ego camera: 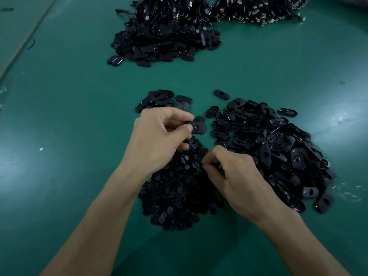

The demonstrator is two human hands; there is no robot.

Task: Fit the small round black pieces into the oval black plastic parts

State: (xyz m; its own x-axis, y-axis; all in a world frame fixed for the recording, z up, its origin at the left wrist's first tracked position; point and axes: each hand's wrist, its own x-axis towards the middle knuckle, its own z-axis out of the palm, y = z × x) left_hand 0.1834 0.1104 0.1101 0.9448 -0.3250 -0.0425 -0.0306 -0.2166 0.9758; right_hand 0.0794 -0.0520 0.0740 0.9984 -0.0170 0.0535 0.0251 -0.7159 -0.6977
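Note:
My left hand (157, 136) pinches one oval black plastic part (198, 127) between thumb and fingers, just above the heap of small round black pieces (175, 192). The part's hole faces up. My right hand (233, 172) is lower and to the right, with its fingertips curled together at the heap's upper edge, pinching at a small round piece (200, 163) that is mostly hidden. A big pile of loose oval parts (278, 148) lies right of my hands. A smaller group of oval parts (163, 100) lies behind my left hand.
The green table surface (69, 116) carries a large heap of oval parts with black cables (165, 36) at the back, and a second cable heap (258, 10) at the back right. A single oval part (221, 94) lies apart, behind the right pile.

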